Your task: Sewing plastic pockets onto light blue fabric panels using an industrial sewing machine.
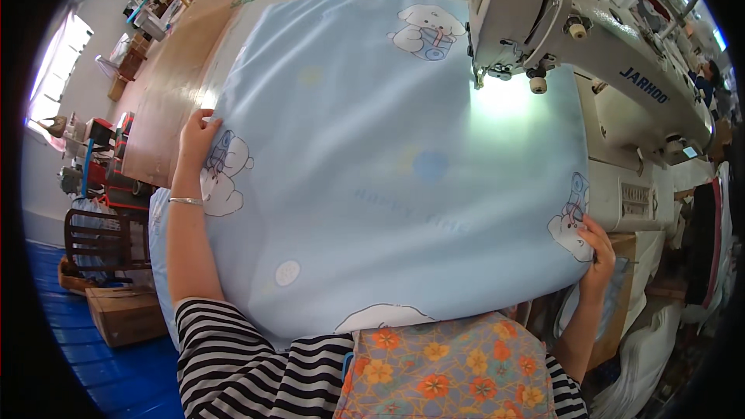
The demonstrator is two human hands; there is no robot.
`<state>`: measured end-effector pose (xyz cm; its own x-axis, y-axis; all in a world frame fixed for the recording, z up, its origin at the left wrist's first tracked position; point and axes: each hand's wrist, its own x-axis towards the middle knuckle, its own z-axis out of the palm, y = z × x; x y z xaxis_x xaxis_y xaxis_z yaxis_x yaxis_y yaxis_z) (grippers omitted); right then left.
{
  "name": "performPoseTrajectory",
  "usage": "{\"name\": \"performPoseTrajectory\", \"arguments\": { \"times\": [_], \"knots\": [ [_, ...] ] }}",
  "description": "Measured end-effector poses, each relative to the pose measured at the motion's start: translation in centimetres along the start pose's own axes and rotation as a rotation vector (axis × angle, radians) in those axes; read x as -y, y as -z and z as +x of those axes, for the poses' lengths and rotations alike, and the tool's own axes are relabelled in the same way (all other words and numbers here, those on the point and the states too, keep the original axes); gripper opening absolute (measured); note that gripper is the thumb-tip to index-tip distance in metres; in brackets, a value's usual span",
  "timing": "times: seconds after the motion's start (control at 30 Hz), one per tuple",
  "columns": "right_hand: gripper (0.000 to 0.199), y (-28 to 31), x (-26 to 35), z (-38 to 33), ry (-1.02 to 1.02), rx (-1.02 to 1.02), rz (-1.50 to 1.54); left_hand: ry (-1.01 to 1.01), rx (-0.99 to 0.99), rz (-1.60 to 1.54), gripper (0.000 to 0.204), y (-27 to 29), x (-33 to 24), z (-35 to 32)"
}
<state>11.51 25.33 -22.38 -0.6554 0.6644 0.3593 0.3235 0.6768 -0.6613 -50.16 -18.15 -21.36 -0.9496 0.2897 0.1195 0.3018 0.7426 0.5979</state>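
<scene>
A wide sheet of light blue fabric [341,132] with printed white cartoon dogs lies spread over the sewing table and hangs down toward my lap. At its left edge my left hand [199,140] is closed, the fingertips pinching the border beside a printed dog. My right hand [596,252] grips the right edge lower down, its thumb hidden from sight. Above the fabric's far right part stands the head of a white sewing machine [512,23], its lamp lighting the cloth under the needle area. Faint folds run across the fabric between my hands.
The wooden tabletop [155,124] extends to the left and behind. A brown chair [105,237] and a cardboard box [124,314] stand on the blue floor at left. White cloth [644,365] hangs at lower right. Another person [705,81] appears at the far right.
</scene>
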Motion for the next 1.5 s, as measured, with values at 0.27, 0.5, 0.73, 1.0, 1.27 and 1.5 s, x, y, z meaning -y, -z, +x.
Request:
{"name": "performPoseTrajectory", "arguments": {
  "times": [0.27,0.5,0.73,1.0,1.27,1.5],
  "knots": [
    [0.017,0.2,-0.7,0.1,0.003,-0.055,0.0,-0.042,0.001,0.015,0.033,-1.1,-0.1,1.3],
    [0.018,-0.4,0.2,1.3,0.005,-0.034,0.077,-0.026,0.052,-0.032,0.03,0.3,0.7,1.4],
    [0.021,-0.1,0.4,1.2,-0.01,-0.02,0.107,-0.055,0.009,0.041,0.032,0.1,0.8,1.6],
    [0.025,-1.5,-1.3,-4.3,-0.26,-0.281,0.439,-0.683,-0.075,0.423,0.045,-7.0,-11.6,-6.9],
    [0.021,0.9,1.1,-11.1,-0.816,0.017,0.467,-1.133,0.502,0.134,0.063,-13.2,-27.2,-21.5],
    [0.02,-1.9,-1.9,-9.7,-0.584,0.179,0.228,-1.217,0.214,0.4,0.083,-15.9,-26.6,-25.2]
  ]
}}
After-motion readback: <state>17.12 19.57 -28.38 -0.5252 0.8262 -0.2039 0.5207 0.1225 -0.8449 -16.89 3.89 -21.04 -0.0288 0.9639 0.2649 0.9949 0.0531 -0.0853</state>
